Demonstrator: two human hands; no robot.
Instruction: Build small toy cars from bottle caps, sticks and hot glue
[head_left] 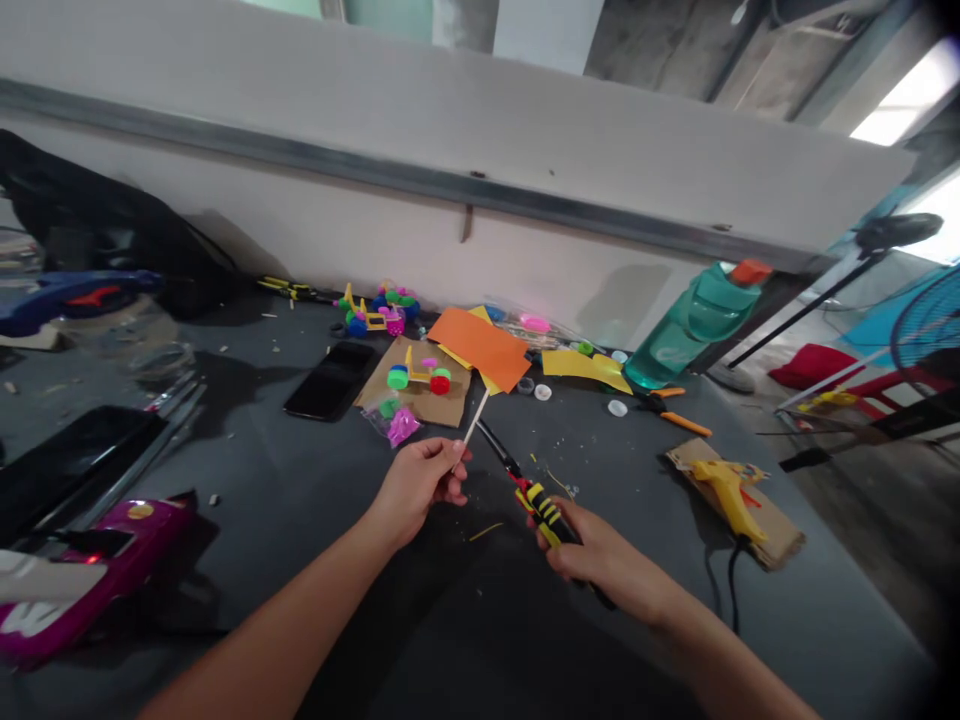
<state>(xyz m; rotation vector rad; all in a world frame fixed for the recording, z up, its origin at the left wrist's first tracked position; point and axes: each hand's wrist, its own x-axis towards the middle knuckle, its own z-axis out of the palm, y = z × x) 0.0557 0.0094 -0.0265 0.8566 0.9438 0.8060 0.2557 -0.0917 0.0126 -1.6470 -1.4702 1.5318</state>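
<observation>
My left hand point(424, 485) pinches a thin white stick point(477, 415) between thumb and fingers, its far end pointing up toward the coloured paper. My right hand point(581, 550) is wrapped round the black and yellow handles of what look like long-nose pliers point(517, 475). Their dark jaws reach up and left, close to the stick; whether they touch it I cannot tell. Beyond my left hand, a small toy car point(418, 378) with green and red wheels stands on a cardboard piece point(450, 408). A bag of pink and green bits point(403, 425) lies at the cardboard's front edge.
Orange paper point(480, 345) and yellow strips point(585, 368) lie behind. A teal bottle point(690, 330) stands back right, near orange-handled pliers point(679, 415). A yellow glue gun point(727, 495) rests on cardboard at right. A phone point(330, 380) and a magenta device point(97, 570) are on the left.
</observation>
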